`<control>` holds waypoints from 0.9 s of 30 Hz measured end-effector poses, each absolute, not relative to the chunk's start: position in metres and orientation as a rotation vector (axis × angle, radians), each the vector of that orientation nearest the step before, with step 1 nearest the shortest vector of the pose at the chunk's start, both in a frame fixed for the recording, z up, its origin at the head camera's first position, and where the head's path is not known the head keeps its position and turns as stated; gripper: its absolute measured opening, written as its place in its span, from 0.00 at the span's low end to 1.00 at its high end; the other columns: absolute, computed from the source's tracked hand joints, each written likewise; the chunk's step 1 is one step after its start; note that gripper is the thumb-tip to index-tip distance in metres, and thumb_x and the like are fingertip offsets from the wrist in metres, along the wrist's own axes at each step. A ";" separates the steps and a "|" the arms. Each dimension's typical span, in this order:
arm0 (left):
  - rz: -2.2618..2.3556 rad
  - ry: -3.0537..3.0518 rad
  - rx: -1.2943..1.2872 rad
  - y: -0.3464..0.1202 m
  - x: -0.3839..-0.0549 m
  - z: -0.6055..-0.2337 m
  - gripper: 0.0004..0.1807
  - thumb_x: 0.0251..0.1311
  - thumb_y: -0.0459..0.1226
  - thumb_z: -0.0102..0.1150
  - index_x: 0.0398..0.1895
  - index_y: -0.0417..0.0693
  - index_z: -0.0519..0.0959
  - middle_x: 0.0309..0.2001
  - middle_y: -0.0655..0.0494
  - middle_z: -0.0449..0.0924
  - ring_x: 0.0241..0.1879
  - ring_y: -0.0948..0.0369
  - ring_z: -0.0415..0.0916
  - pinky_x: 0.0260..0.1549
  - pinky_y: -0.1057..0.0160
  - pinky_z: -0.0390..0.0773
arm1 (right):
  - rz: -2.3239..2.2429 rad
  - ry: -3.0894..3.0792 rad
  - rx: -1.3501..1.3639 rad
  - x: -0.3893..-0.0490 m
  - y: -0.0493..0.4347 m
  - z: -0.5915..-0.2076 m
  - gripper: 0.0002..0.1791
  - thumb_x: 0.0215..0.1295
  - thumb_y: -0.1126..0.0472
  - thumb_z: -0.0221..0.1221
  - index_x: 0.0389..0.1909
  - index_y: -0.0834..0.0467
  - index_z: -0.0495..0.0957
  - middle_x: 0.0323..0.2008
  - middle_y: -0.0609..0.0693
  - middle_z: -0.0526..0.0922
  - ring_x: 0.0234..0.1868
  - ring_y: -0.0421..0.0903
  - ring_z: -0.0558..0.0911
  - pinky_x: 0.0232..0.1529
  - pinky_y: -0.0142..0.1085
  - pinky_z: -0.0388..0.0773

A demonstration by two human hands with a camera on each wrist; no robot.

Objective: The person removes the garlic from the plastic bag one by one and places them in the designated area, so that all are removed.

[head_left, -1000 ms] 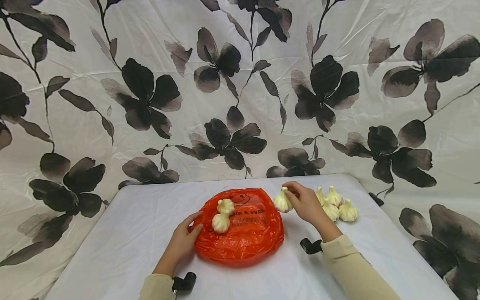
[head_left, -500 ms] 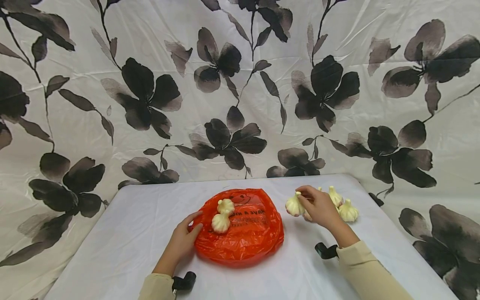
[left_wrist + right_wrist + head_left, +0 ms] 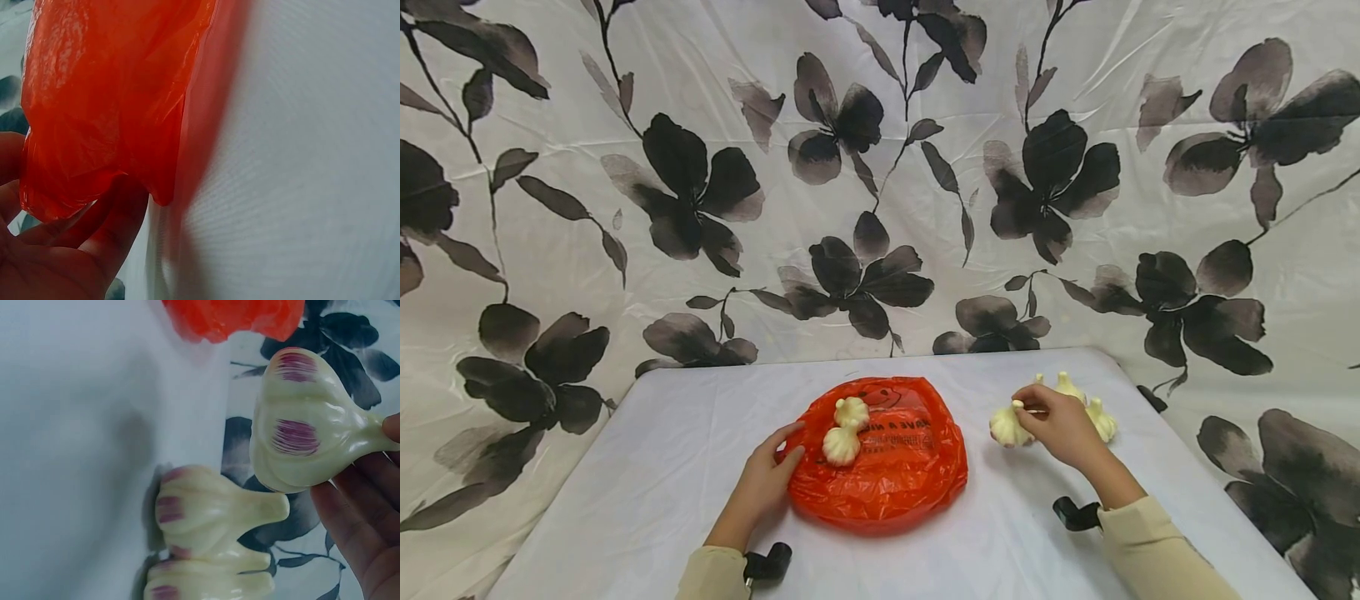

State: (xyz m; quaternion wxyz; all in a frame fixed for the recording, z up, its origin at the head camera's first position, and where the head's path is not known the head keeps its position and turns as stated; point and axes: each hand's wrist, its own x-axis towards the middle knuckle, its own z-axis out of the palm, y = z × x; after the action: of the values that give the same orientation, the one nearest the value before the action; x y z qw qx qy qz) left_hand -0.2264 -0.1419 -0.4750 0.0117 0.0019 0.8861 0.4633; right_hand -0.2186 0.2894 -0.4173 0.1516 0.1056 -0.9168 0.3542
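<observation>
My left hand (image 3: 769, 477) grips the left rim of a rounded red plastic bag (image 3: 902, 492) printed with dark letters. The left wrist view shows fingers (image 3: 119, 231) under the bag's edge. Two cream garlic bulbs (image 3: 841, 447) lie on the bag's left part, one behind the other. To the right of the bag, my right hand (image 3: 1063, 429) pinches another garlic bulb (image 3: 303, 422) by its stem. That bulb, streaked with purple, hangs above the table in the right wrist view. Behind the right hand sit more garlic bulbs (image 3: 1103, 421), partly hidden by it.
A white-covered table (image 3: 647, 450) carries everything. Behind it hangs a pale curtain (image 3: 940, 250) with dark flowers. Black wrist-worn cameras (image 3: 767, 562) stick out below both hands. The garlic group stands near the table's right edge.
My right hand has carried its garlic bulb from beside the bag to the right and a little nearer, to the loose garlic bulbs. My left hand and the bag have stayed put.
</observation>
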 end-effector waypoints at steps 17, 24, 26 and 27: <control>1.435 2.776 0.014 -0.142 -0.226 -0.475 0.25 0.70 0.43 0.50 0.70 0.60 0.64 0.71 0.43 0.62 0.67 0.41 0.65 0.58 0.44 0.75 | 1.020 -2.718 0.306 -0.209 0.318 -0.430 0.07 0.59 0.67 0.61 0.39 0.61 0.80 0.38 0.53 0.85 0.42 0.52 0.85 0.41 0.39 0.85; 1.429 2.780 0.017 -0.142 -0.225 -0.474 0.26 0.70 0.42 0.50 0.70 0.59 0.64 0.71 0.43 0.62 0.67 0.41 0.65 0.58 0.44 0.74 | 1.005 -2.776 0.298 -0.206 0.326 -0.434 0.06 0.59 0.66 0.60 0.38 0.58 0.80 0.39 0.52 0.84 0.44 0.51 0.85 0.42 0.39 0.84; 1.430 2.777 0.014 -0.142 -0.225 -0.474 0.26 0.70 0.42 0.50 0.71 0.60 0.64 0.71 0.43 0.62 0.67 0.41 0.65 0.58 0.44 0.74 | 1.001 -2.785 0.297 -0.205 0.329 -0.434 0.06 0.59 0.66 0.60 0.38 0.57 0.80 0.40 0.51 0.84 0.44 0.51 0.85 0.42 0.38 0.84; 1.432 2.775 0.013 -0.142 -0.226 -0.474 0.26 0.70 0.42 0.50 0.71 0.60 0.64 0.71 0.43 0.62 0.67 0.41 0.65 0.58 0.44 0.75 | 0.998 -2.785 0.300 -0.205 0.330 -0.435 0.06 0.60 0.66 0.60 0.38 0.57 0.80 0.40 0.51 0.84 0.44 0.51 0.85 0.42 0.38 0.84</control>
State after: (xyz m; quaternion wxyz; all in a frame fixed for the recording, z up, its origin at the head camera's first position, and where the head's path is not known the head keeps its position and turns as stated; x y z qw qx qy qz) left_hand -0.2255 -0.1421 -0.4742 0.0094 0.0041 0.8886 0.4585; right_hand -0.2047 0.3300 -0.4349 0.0841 0.1004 -0.9333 0.3344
